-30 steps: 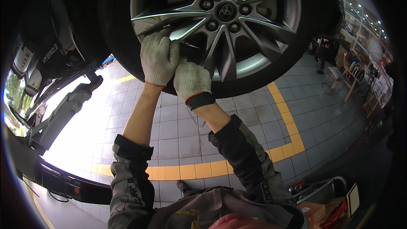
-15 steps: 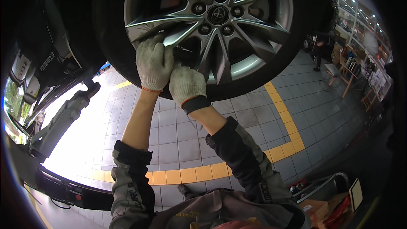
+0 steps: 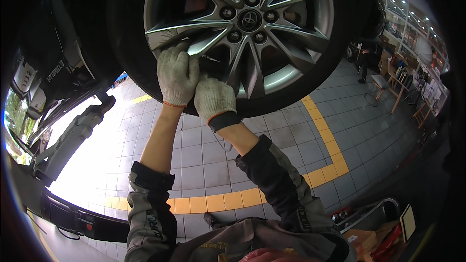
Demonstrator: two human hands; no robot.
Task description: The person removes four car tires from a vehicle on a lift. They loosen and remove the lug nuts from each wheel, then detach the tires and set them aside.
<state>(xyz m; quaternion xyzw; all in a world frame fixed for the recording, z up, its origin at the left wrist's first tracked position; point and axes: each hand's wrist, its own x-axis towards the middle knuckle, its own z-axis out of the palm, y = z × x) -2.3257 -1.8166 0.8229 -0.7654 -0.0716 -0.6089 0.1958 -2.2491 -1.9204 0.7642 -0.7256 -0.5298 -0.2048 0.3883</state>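
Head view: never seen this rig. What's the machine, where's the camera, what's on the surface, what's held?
No robot here: the left hand and right hand are a person's, in pale knit gloves. The one viewpoint is a wide fisheye camera on the person's head, looking down, so straight edges bend near the rim. The left hand is at the lower left of a spoked wheel with a black tyre; the right is close beside it, slightly lower. Fingertips are partly hidden, so I can't tell what, if anything, is held. The surface below is a tiled floor with yellow strips.
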